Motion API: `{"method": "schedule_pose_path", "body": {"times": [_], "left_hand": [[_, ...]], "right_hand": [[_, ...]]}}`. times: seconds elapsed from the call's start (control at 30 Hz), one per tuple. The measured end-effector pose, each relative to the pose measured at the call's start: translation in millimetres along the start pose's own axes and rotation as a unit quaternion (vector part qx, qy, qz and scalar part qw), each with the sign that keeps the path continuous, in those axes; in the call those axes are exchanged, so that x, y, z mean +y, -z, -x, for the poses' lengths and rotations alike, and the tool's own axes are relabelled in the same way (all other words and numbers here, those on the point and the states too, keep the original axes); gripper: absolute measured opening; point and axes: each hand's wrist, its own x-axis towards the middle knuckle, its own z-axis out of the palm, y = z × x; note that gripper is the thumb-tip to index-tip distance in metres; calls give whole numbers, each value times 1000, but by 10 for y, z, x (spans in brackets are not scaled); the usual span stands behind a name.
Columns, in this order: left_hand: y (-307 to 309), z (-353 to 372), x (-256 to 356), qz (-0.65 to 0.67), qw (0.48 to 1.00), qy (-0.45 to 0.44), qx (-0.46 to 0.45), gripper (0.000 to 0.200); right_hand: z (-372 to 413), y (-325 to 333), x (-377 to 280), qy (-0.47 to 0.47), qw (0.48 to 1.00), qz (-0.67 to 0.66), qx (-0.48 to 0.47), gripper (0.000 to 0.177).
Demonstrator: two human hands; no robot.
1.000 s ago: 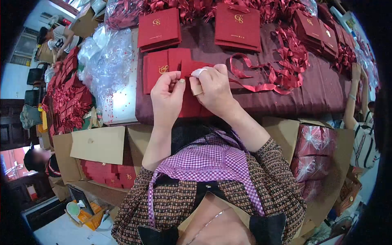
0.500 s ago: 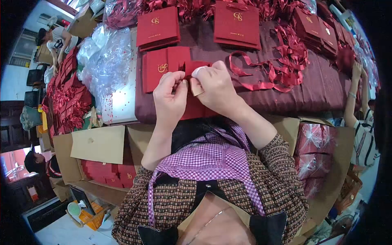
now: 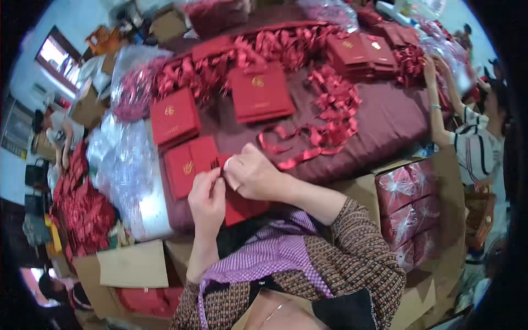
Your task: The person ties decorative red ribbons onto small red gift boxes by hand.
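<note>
My left hand (image 3: 208, 199) is closed, fingertips pinching at the upper edge of a red paper gift bag (image 3: 241, 213) in front of my apron. Close against it, my right hand (image 3: 254, 175) is curled over the same edge, with something white around one fingertip. A small tan piece shows under the right fingers; its kind is hidden. What lies exactly between the fingertips is covered. Just left of the hands lies another red bag with gold lettering (image 3: 187, 166). Loose red ribbon (image 3: 335, 107) trails over the maroon cloth to the right.
Stacks of red bags (image 3: 175, 116) (image 3: 262, 92) lie beyond my hands. Clear plastic (image 3: 124, 165) is heaped at left. Open cartons flank me, the right one holding wrapped red packs (image 3: 404, 212). A person's arms (image 3: 437, 104) reach in at right; another person (image 3: 58, 132) bends at left.
The view has tilted up and turned, so the table appears lower and more of its far side shows. Both hands stay together at the bag's edge.
</note>
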Motion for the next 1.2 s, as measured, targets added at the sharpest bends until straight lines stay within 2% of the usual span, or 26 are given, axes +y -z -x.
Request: {"method": "schedule_pose_path", "body": {"times": [0.03, 0.1, 0.17, 0.53, 0.77, 0.87, 0.97, 1.0, 1.07, 1.1, 1.13, 1.2], "left_hand": [[16, -16, -16, 18, 1000, -24, -10, 16], [75, -37, 27, 45, 998, -7, -40, 16], [58, -30, -90, 36, 998, -41, -36, 17], [46, 54, -275, 26, 994, -61, -84, 14], [39, 126, -393, 16, 994, -15, -106, 8], [75, 177, -480, 3, 993, 24, -113, 5], [40, 199, -385, -35, 995, -13, -90, 15], [-15, 196, -324, 7, 996, -14, -82, 17], [-64, 205, -224, -5, 996, -30, -82, 17], [-75, 198, -187, -22, 996, -43, -72, 18], [-38, 192, -195, -42, 993, -25, -107, 19], [-73, 215, -216, -17, 994, -21, -107, 18]], "right_hand": [[-3, 30, 32, -7, 1000, -15, 6, 13], [-7, 112, 31, -11, 999, -40, 7, 13], [20, 148, 9, -18, 997, -72, 5, 14], [122, 138, -80, 14, 999, -30, -25, 15], [162, 187, -82, 2, 996, -24, -86, 20], [65, 425, -89, -51, 979, -72, -182, 32], [-18, 464, -87, 34, 994, -57, -84, 34], [-31, 436, -78, 51, 994, -44, -87, 32], [-18, 386, -70, 72, 991, -10, -113, 25], [-7, 337, -60, 60, 991, -20, -121, 23], [16, 312, -44, 47, 990, -31, -129, 21], [59, 343, -31, 36, 993, -11, -116, 18]]}}
